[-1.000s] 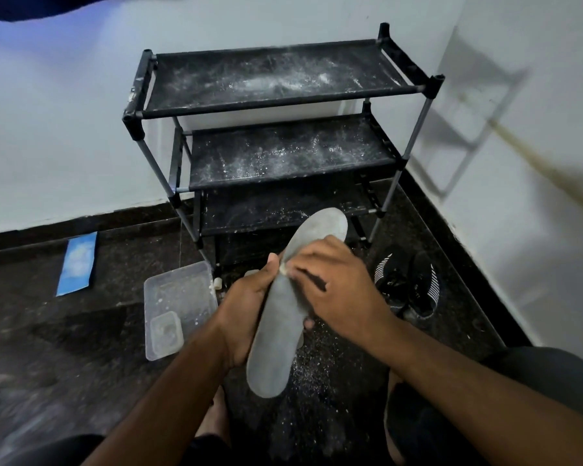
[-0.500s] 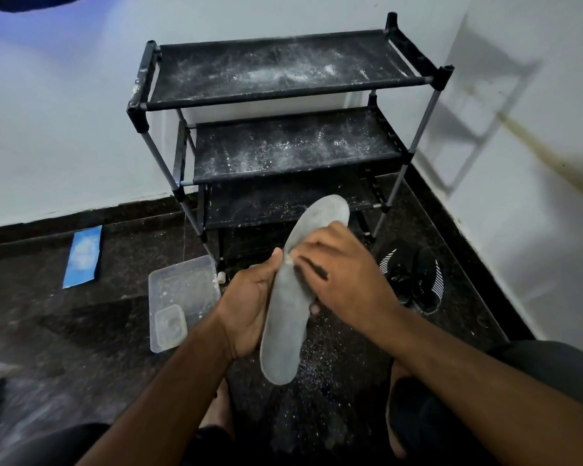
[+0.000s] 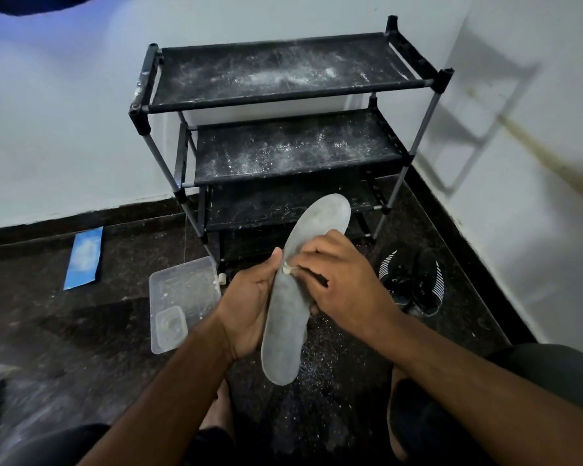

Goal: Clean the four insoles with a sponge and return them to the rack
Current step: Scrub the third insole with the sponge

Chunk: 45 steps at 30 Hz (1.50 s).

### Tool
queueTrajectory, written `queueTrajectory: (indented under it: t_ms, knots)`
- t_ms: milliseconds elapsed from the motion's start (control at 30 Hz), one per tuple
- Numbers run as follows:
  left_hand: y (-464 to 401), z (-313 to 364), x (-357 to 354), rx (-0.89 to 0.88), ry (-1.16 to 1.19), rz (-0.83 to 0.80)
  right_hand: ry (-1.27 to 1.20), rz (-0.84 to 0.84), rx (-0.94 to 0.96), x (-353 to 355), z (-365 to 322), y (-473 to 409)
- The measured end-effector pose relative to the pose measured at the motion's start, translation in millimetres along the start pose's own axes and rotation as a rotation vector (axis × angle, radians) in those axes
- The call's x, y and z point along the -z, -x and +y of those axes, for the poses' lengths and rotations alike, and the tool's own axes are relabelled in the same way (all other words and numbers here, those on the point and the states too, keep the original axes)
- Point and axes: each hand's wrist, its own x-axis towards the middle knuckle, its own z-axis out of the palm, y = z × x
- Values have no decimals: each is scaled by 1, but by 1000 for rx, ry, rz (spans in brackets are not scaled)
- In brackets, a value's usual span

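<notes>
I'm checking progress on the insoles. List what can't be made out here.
Head view only:
- Sponge: only a pale scrap shows, the rest hidden under the right hand.
- Insole: far face hidden, and the middle covered by both hands; left hand.
- Other three insoles: none visible.

Setting: corner of a room in a home, floor level. Two plain white painted walls (image 3: pixel 58 136) meet behind a black tiered shoe rack (image 3: pixel 283 95) with grey metal poles, shelves dusted with white powder. Dark speckled stone floor (image 3: pixel 91 324) with matching dark skirting along both walls. Pair of black sneakers with white stripes (image 3: pixel 411 280) on floor beside rack. Clear plastic container (image 3: pixel 182 297) on floor nearby.
</notes>
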Motion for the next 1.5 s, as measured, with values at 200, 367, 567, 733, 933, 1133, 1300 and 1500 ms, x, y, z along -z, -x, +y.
queueTrajectory:
  t_ms: [200, 367, 567, 733, 933, 1133, 1300, 1500]
  knots:
    - [4, 2, -7, -8, 11, 47, 73, -114, 193, -3, -4, 1]
    - [1, 1, -7, -3, 7, 40, 41, -69, 130, 0, -6, 1]
    - [5, 3, -8, -14, -25, 69, 70, -69, 103, -1, 0, -1]
    - [4, 4, -9, 5, -24, 40, -8, -169, 171, -5, -12, 6]
    - [5, 2, -8, 6, -68, -22, 84, 7, 4, 6, 10, -6]
    - [5, 3, -8, 10, -72, -47, 49, -104, 101, 4, 3, -1]
    - [12, 8, -12, 50, -65, -118, 126, 178, -232, 26, 34, -17]
    - [8, 7, -9, 23, -81, -114, -3, -106, -114, 24, 28, -10]
